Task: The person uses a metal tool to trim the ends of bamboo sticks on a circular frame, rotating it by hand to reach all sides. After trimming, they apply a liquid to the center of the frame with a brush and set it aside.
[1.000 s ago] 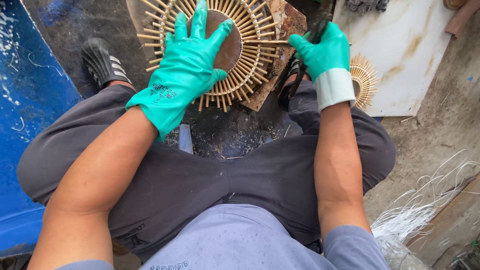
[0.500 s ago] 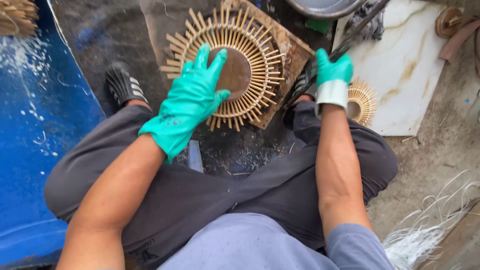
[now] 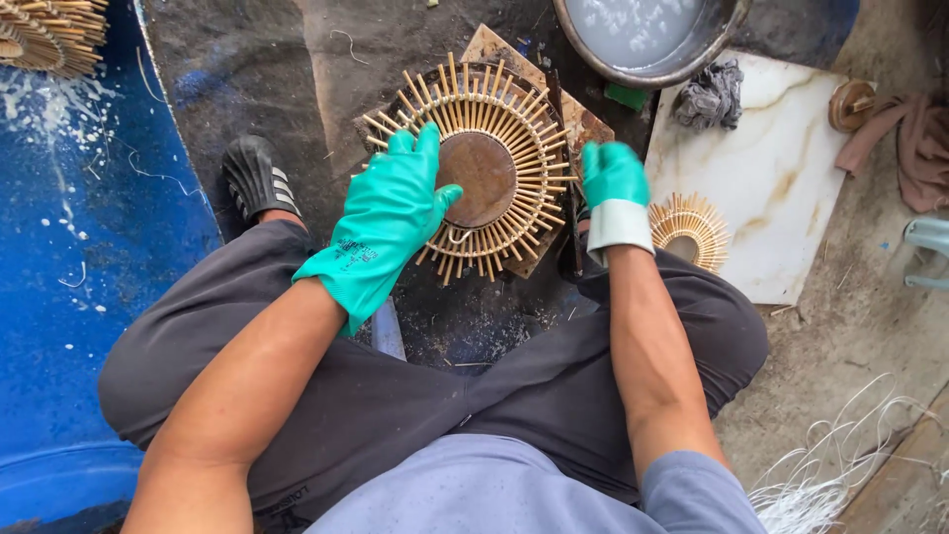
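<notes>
Beside the marble slab (image 3: 781,168) and basin (image 3: 647,44), left hand (image 3: 390,213) fingers spread on the sunburst frame (image 3: 484,168); right hand (image 3: 613,178) fingers blurred, unclear.

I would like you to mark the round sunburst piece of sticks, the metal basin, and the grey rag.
Round sunburst piece (image 3: 486,166): head view, on its brown centre disc.
Metal basin (image 3: 647,30): head view, on the pale liquid inside.
Grey rag (image 3: 714,94): head view, on the middle of the crumpled cloth.

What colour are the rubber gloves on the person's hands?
Teal green; the left hand and right hand show this best in the head view.
</notes>
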